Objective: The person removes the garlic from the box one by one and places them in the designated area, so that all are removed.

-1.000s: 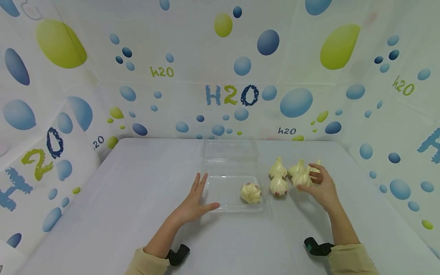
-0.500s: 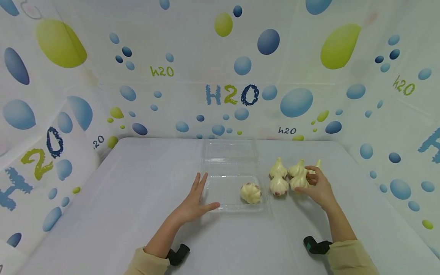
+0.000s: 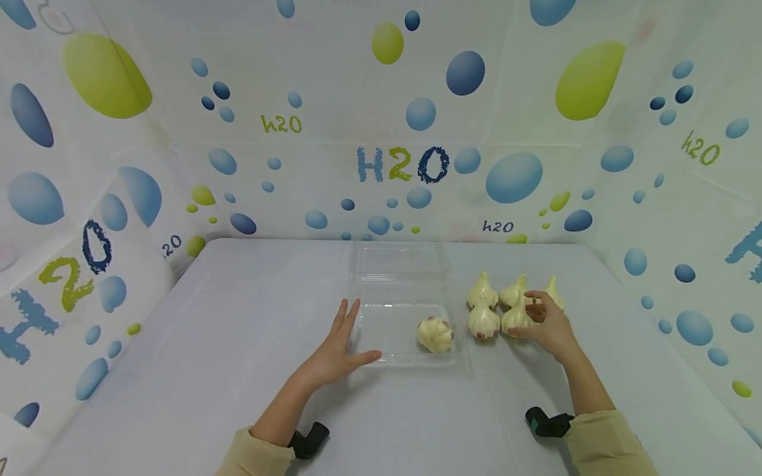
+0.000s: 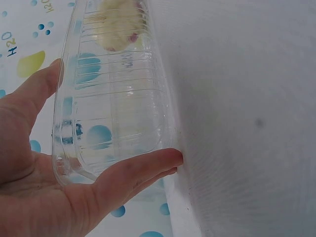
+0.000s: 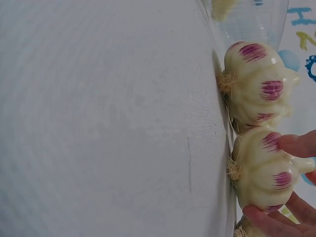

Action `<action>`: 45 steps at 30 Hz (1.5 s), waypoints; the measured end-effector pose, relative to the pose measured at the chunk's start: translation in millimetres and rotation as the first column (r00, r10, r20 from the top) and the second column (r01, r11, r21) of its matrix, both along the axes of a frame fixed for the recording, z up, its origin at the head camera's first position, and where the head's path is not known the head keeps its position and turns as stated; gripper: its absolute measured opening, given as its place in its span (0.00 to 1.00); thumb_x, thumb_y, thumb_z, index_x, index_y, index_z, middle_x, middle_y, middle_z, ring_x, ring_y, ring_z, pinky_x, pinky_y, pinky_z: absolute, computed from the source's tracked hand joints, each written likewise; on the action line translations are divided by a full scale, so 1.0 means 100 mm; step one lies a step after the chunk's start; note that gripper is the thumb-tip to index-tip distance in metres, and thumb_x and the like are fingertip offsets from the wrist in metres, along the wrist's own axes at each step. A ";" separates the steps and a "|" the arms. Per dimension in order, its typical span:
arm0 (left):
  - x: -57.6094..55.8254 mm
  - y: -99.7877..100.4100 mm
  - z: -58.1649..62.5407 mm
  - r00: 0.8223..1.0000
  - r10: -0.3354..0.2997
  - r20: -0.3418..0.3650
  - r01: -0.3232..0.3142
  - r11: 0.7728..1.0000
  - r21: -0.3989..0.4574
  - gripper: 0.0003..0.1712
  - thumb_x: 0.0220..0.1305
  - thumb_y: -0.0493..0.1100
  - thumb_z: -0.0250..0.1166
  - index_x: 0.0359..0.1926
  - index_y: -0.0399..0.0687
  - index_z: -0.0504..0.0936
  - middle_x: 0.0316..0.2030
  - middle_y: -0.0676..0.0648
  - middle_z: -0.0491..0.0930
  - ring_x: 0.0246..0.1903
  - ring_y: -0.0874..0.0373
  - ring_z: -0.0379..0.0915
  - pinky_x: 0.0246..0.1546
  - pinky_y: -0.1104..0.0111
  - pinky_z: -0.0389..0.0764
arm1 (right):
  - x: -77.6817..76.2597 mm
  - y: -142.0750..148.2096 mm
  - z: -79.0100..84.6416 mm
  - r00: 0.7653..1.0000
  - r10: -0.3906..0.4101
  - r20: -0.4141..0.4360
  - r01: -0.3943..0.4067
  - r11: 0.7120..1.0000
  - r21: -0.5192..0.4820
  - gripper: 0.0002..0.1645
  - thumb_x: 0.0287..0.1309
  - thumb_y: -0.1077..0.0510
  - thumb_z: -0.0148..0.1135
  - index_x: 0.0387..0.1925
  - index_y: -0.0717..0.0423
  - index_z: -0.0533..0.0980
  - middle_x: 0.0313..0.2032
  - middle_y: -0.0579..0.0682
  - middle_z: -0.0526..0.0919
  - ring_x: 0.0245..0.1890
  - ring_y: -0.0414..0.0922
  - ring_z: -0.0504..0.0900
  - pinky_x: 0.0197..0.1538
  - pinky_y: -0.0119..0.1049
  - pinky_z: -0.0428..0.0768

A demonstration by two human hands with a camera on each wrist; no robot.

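My right hand (image 3: 552, 328) holds a garlic bulb (image 3: 513, 322), with the thumb on one side and fingers on the other. That bulb (image 5: 269, 173) shows purple streaks and a root tuft near the table surface in the right wrist view. Another garlic bulb (image 5: 256, 74) sits right beside it. At the left end of a clear plastic container (image 3: 381, 334), my left hand (image 3: 332, 358) is spread, thumb along the near side and straight fingers at the far side. One garlic bulb (image 3: 434, 335) lies in the container's right part.
The container's clear lid (image 3: 397, 261) lies folded back behind it. More garlic bulbs stand around the held one: two at left (image 3: 482, 291), one behind (image 3: 512, 292) and one at right rear (image 3: 555, 292). A patterned cloth backdrop (image 3: 333, 152) encloses the white table (image 3: 250, 317).
My right hand has moved left and nearer to me, bringing the garlic bulb lower, in line with the others. The left hand has stayed in place.
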State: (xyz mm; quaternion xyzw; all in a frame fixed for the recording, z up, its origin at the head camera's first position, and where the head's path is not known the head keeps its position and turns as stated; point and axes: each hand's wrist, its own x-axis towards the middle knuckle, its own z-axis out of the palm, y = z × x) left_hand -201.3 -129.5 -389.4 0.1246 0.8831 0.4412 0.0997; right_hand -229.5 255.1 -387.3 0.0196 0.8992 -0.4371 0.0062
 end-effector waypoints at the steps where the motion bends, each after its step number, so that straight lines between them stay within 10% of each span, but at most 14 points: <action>1: 0.00 0.00 0.00 1.000 0.001 0.001 -0.001 1.000 0.001 0.57 0.53 0.51 0.68 0.72 0.51 0.37 0.70 0.39 0.28 0.67 0.37 0.32 0.55 0.38 0.53 | 0.00 0.00 0.00 1.000 0.001 0.006 -0.001 1.000 0.004 0.49 0.42 0.60 0.72 0.62 0.64 0.55 0.54 0.73 0.66 0.56 0.67 0.64 0.54 0.57 0.66; 45: 0.00 0.00 0.01 1.000 0.000 0.012 0.000 1.000 0.006 0.57 0.53 0.51 0.68 0.72 0.51 0.37 0.70 0.40 0.27 0.67 0.38 0.31 0.56 0.39 0.52 | 0.19 -0.26 0.27 0.981 -0.106 -0.160 0.103 0.994 -0.029 0.42 0.50 0.51 0.68 0.62 0.59 0.61 0.54 0.66 0.69 0.53 0.62 0.70 0.47 0.54 0.73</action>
